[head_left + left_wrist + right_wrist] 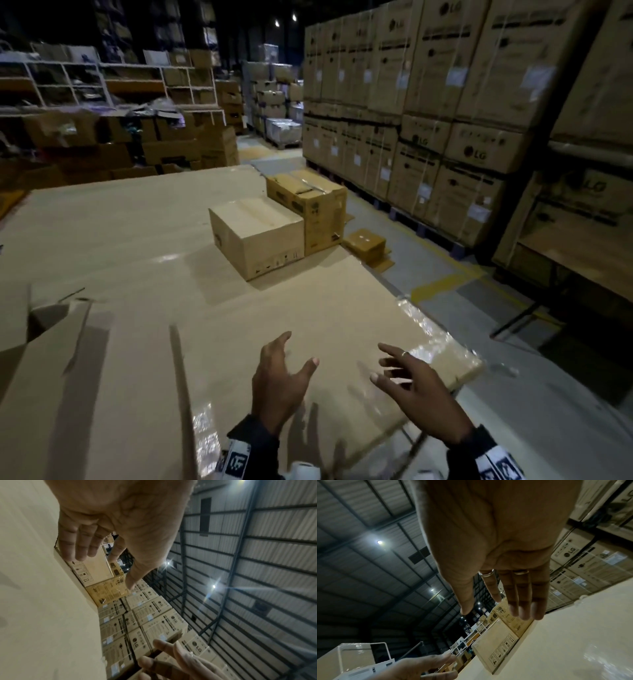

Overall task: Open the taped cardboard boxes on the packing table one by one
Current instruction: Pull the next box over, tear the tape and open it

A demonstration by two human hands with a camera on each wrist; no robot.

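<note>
Two closed cardboard boxes stand side by side in the middle of the cardboard-covered packing table (120, 233): a pale box (255, 236) in front and a taller brown taped box (310, 205) behind it to the right. Both my hands hover over the table's near edge, well short of the boxes. My left hand (279, 380) is open with fingers spread and holds nothing; the left wrist view shows its palm (120, 520) with straight fingers. My right hand (409, 380), wearing rings, is also open and empty, fingers straight in the right wrist view (505, 561). Both boxes show past the fingertips (496, 639).
A flattened carton with raised flaps (68, 342) lies at the near left. Shiny tape (428, 329) wraps the table's right corner. A small box (366, 245) sits on the floor beyond the table. Tall stacked LG cartons (445, 120) line the right aisle; shelves with boxes (102, 102) stand at left.
</note>
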